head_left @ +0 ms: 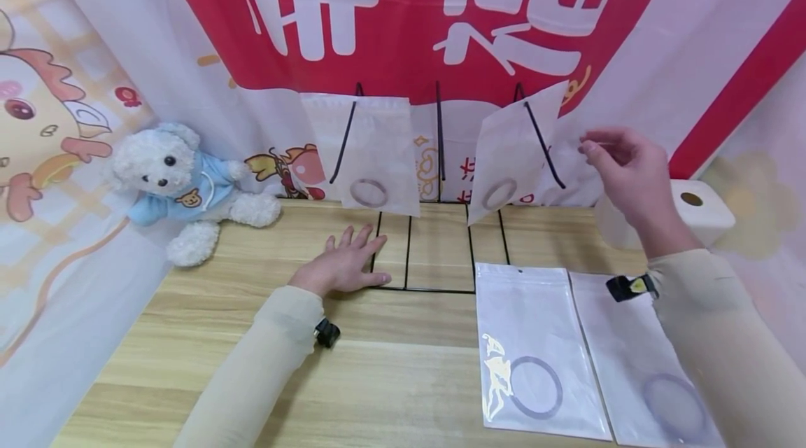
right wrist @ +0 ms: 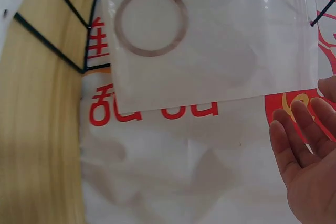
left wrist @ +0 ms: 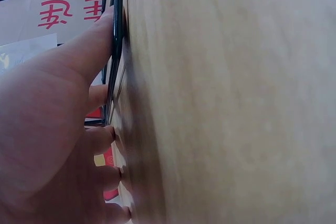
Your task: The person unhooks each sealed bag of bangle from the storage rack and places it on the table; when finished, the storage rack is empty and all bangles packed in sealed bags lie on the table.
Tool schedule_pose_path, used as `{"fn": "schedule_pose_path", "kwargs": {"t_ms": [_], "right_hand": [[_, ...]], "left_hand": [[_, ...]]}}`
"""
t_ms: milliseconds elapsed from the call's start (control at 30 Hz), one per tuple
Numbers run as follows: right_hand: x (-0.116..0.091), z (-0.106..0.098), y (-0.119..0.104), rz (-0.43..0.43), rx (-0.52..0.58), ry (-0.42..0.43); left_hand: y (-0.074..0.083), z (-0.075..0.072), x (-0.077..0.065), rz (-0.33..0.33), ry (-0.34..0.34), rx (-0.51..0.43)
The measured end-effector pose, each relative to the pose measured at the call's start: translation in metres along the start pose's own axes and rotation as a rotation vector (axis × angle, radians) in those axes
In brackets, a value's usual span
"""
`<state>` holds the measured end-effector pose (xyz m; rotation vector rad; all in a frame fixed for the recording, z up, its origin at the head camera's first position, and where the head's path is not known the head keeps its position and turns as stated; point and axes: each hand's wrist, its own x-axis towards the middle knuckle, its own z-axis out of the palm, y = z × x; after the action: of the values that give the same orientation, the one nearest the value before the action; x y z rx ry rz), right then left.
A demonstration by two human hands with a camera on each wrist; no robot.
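Nearest, two flat white bags lie on the bench [head_left: 403, 392], side by side, edges meeting or nearly so. The left flat bag [head_left: 535, 322] is in full view, with glare beside its ring [head_left: 557, 392]; the right flat bag [head_left: 620, 336] runs under the right sleeve [head_left: 705, 322], so its right side is hidden. A ring shows on each; whether inside or printed cannot be told. The left hand [head_left: 343, 266] rests palm down, fingers spread, at the near left corner of the black wire rack [head_left: 441, 291], thumb along the base wire; in the left wrist view the thumb's tip is partly behind the wire, and fingertips meet the bench. Two more bags hang from the rack's prongs: the left hanging bag [head_left: 378, 140] roughly upright, the right hanging bag [head_left: 513, 154] tilted. A third prong rises between them. Holes at the bag tops are too small to make out. The right hand [head_left: 630, 168] is raised just beside the right hanging bag, fingers loosely bent and holding nothing; the right wrist view cuts it off at the frame edge, along with the upper part of the bag. The hands are well apart. A white box [head_left: 711, 206] stands beyond the right forearm, partly covered. At left, a plush bear [head_left: 201, 189] sits against the backdrop. Farthest, the backdrop's red panel [head_left: 403, 21] carries white characters, cropped by the top edge.
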<state>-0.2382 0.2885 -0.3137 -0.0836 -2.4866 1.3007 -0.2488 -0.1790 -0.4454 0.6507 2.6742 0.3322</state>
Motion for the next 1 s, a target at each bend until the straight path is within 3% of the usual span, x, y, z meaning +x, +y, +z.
{"fn": "schedule_pose_path", "kwargs": {"t_ms": [367, 700, 1000], "right_hand": [[0.032, -0.001, -0.028, 0.020, 0.107, 0.004], [0.046, 0.003, -0.032, 0.028, 0.167, -0.013], [0.049, 0.005, -0.033, 0.032, 0.255, 0.001]], "left_hand": [[0.004, -0.003, 0.000, -0.014, -0.014, 0.033], [-0.019, 0.016, 0.018, 0.008, 0.011, 0.001], [0.004, -0.003, -0.002, -0.019, -0.018, 0.018]]}}
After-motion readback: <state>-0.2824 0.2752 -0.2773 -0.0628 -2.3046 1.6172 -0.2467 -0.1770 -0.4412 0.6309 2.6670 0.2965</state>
